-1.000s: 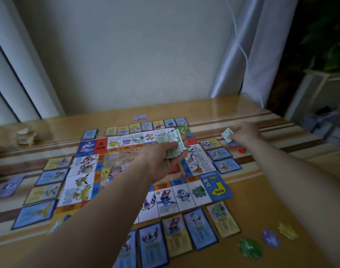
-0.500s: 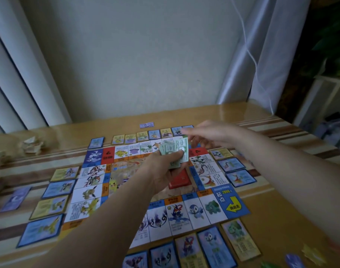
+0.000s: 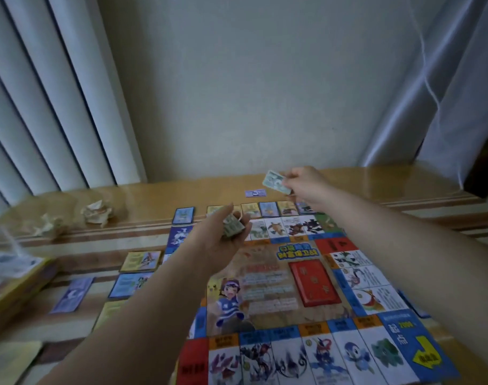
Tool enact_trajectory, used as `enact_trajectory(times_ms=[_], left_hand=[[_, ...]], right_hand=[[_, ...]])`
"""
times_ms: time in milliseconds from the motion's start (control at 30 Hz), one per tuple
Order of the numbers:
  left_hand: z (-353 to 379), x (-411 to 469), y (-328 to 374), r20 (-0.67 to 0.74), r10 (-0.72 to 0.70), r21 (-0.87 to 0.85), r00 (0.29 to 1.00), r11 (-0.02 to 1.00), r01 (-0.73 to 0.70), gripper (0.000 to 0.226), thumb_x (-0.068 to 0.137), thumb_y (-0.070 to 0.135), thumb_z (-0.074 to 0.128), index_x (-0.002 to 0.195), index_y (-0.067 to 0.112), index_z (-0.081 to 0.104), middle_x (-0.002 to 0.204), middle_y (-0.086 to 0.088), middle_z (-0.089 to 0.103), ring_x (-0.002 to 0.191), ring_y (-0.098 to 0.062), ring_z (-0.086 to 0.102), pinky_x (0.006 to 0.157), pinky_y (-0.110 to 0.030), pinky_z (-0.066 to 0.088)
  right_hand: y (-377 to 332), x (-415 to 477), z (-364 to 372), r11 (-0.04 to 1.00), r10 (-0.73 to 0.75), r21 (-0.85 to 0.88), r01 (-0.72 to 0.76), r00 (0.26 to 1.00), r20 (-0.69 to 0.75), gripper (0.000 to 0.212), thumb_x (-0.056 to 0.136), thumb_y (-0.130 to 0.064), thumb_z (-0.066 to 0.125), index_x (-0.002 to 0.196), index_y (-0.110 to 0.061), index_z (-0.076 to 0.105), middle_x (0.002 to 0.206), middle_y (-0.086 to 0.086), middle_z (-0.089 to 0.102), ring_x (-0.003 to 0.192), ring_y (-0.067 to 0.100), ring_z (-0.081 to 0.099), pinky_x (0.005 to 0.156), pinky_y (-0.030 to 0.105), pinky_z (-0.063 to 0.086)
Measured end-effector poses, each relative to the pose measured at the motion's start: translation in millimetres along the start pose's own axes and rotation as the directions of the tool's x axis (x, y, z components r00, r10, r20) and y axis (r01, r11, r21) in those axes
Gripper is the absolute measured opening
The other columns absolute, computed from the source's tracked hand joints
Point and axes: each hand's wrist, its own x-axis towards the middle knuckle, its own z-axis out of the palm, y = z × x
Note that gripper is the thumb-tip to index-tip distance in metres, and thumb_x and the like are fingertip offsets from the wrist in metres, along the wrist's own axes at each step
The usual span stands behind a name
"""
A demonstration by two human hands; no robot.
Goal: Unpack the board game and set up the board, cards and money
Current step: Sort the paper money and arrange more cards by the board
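Observation:
The game board (image 3: 278, 279) lies flat on the wooden table, with a red card deck (image 3: 315, 282) on its middle. Property cards (image 3: 140, 261) sit in rows around its edges. My left hand (image 3: 223, 240) is over the board's far left part and grips a small stack of green paper money (image 3: 233, 225). My right hand (image 3: 306, 187) is stretched past the board's far edge and pinches a single green note (image 3: 276, 182) above the table. A purple note (image 3: 255, 193) lies flat just beyond the far row of cards.
Crumpled paper wrappers (image 3: 94, 212) lie at the far left of the table (image 3: 181, 190). The yellow game box (image 3: 12, 276) sits at the left edge, and another purple note (image 3: 72, 294) lies beside it. A wall and curtains close off the far side.
My right hand has pulled one note off the stack and carried it away to the far right. My left hand stays over the board with the stack. The camera has tilted up.

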Motion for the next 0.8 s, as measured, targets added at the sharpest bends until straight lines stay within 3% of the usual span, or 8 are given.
enact_trajectory(times_ms=[100,167,367,467,567,633,700,800], left_hand=[[-18.4,11.0,26.7,0.002,0.015,-0.087,1.000,0.996,-0.015,0.017,0.099,0.015,0.047,0.092,0.001,0.054,0.090,-0.014,0.056,0.081,-0.022,0.058,0.067,-0.035,0.050],[-31.1,18.9,39.6,0.001,0.036,-0.068,0.999,0.997,-0.035,0.019,0.099,0.012,0.043,0.094,-0.002,0.054,0.090,-0.014,0.058,0.084,-0.022,0.059,0.068,-0.034,0.050],[-57.4,39.0,60.3,-0.037,0.095,-0.064,0.995,0.993,-0.097,0.018,0.098,0.008,0.039,0.106,-0.001,0.053,0.097,-0.015,0.061,0.089,-0.022,0.062,0.067,-0.032,0.051],[-61.7,46.6,61.4,-0.044,0.099,-0.066,0.994,0.993,-0.102,0.018,0.098,0.008,0.040,0.106,-0.001,0.054,0.094,-0.014,0.061,0.087,-0.022,0.062,0.068,-0.033,0.051],[-65.4,46.8,62.0,-0.022,0.088,-0.072,0.996,0.993,-0.090,0.023,0.097,0.007,0.038,0.112,-0.002,0.053,0.100,-0.017,0.062,0.095,-0.025,0.063,0.070,-0.035,0.052],[-65.7,39.9,64.0,-0.006,0.090,-0.075,0.996,0.993,-0.090,0.027,0.097,0.006,0.035,0.118,-0.005,0.049,0.103,-0.018,0.062,0.096,-0.027,0.062,0.072,-0.037,0.051],[-66.8,29.0,68.5,0.012,0.119,-0.059,0.993,0.991,-0.118,0.029,0.099,0.002,0.030,0.126,-0.002,0.042,0.103,-0.018,0.063,0.092,-0.026,0.063,0.071,-0.039,0.052],[-74.1,5.4,77.5,0.053,0.186,-0.020,0.981,0.983,-0.185,0.041,0.099,-0.004,0.028,0.140,0.000,0.032,0.099,-0.014,0.064,0.088,-0.021,0.063,0.065,-0.034,0.059]], right_hand=[[1.3,46.3,19.3,0.969,-0.094,-0.233,0.087,0.995,-0.018,0.027,0.096,-0.007,0.048,0.119,-0.009,0.062,0.110,0.010,0.062,0.086,0.018,0.054,0.061,0.020,0.043],[5.9,74.7,35.4,0.933,-0.126,-0.342,0.113,0.992,-0.014,0.027,0.094,-0.009,0.052,0.118,-0.009,0.064,0.119,0.012,0.062,0.091,0.021,0.055,0.058,0.023,0.039],[27.9,121.9,68.7,0.890,-0.082,-0.455,0.044,0.995,-0.063,0.022,0.092,-0.013,0.057,0.111,-0.012,0.068,0.122,0.011,0.063,0.107,0.027,0.059,0.078,0.026,0.045],[39.7,125.0,76.1,0.771,-0.084,-0.637,0.014,0.993,-0.081,0.012,0.090,-0.021,0.062,0.100,-0.020,0.069,0.117,0.006,0.065,0.107,0.028,0.057,0.096,0.038,0.044],[36.1,116.7,74.1,0.680,-0.220,-0.732,0.044,0.964,-0.147,0.021,0.087,-0.030,0.066,0.106,-0.020,0.064,0.115,0.004,0.063,0.107,0.027,0.056,0.091,0.035,0.038],[22.7,106.7,69.8,0.723,-0.289,-0.684,0.100,0.943,-0.167,0.026,0.087,-0.033,0.065,0.109,-0.019,0.063,0.117,0.005,0.062,0.107,0.027,0.057,0.091,0.036,0.040],[0.1,88.6,70.2,0.808,-0.314,-0.555,0.199,0.942,-0.121,0.017,0.090,-0.029,0.060,0.105,-0.020,0.062,0.113,0.002,0.062,0.106,0.025,0.058,0.094,0.039,0.043],[-44.3,40.3,83.0,0.880,-0.338,-0.316,0.356,0.935,0.112,0.008,0.092,-0.024,0.059,0.096,-0.019,0.062,0.094,-0.004,0.061,0.094,0.018,0.059,0.075,0.027,0.047]])
